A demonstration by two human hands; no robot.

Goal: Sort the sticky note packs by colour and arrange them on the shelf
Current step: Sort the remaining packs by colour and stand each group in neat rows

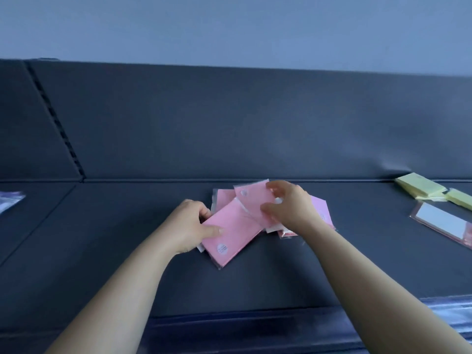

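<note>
- At the far left edge, a blurred purplish pack (10, 200) lies on the dark grey shelf (127, 226). Nothing is near it.
- A slotted upright (56, 118) runs down the back panel to the shelf's rear corner.
- The left hand (191, 223) grips the front pink pack (229, 233) at its left edge. The thumb lies across the top face and the fingers curl round behind. This pack lies slanted on the shelf and has a small round sticker near its lower corner.
- Just behind it, another pink pack (223, 198) lies partly covered.
- The right hand (288, 205) pinches a raised pink pack (252, 198) by its right side, thumb below and curled fingers above. The pack is tilted over the pile.
- One more pink pack (321, 208) shows under the right wrist, flat on the shelf.
- Well apart to the right, yellow packs (421, 187) sit against the back panel, overlapping one another.
- In front of them lies a long pale-faced pack (441, 221) in clear wrap, with pink at its edges.
</note>
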